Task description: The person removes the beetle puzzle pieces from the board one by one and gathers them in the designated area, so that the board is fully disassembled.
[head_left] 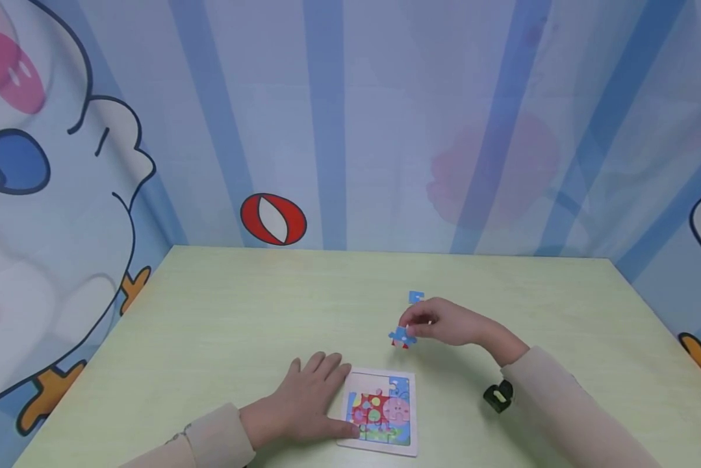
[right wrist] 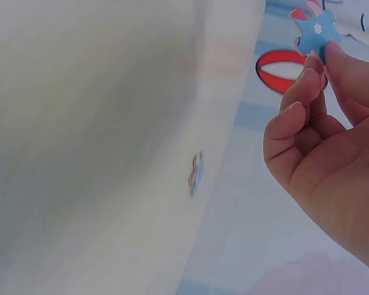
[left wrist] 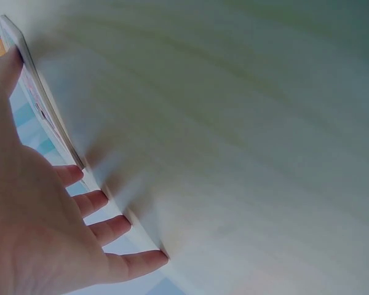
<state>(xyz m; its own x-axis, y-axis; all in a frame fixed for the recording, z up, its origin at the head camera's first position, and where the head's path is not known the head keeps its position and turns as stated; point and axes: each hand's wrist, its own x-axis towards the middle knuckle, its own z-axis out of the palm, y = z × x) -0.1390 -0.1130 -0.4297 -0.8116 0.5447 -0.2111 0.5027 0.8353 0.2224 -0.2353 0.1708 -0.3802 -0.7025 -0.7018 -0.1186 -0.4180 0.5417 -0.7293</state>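
Note:
A blue jigsaw piece (head_left: pixel 402 337) with red and white marks is pinched between the thumb and fingertips of my right hand (head_left: pixel 452 322), held just above the table. The right wrist view shows the same puzzle piece (right wrist: pixel 317 31) near the top. My left hand (head_left: pixel 306 403) lies with fingers spread, its thumb on the lower left of a framed puzzle (head_left: pixel 379 409). That puzzle's picture has a pink face and a red spotted body. Bare board shows at its upper left. In the left wrist view the left hand's fingertips (left wrist: pixel 114 230) touch the table.
Another blue puzzle piece (head_left: pixel 416 296) lies on the table (head_left: pixel 256 312) beyond my right hand. A small dark object (head_left: pixel 498 396) is by the right sleeve. A striped, cartoon-printed backdrop (head_left: pixel 379 130) rises behind the table.

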